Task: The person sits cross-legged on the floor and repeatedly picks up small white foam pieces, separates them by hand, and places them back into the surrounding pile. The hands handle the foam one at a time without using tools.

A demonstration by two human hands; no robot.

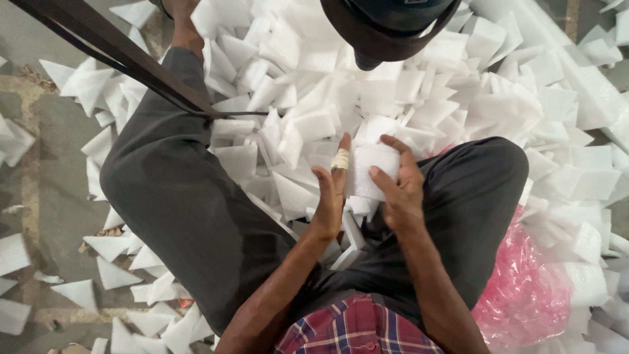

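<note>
Both hands at frame centre, clamped on a small stack of white foam pieces (373,172). Left hand (329,195) flat against the stack's left side, a strip of tape round one finger; right hand (401,187) wraps top & right side w/ fingers curled. Stack sits above the lap, betw. the knees in dark grey trousers (183,216). Big heap of white foam offcuts (419,98) across upper frame, scattered on the floor (59,151) at left. Pink plastic bag (524,288) lower right.
</note>
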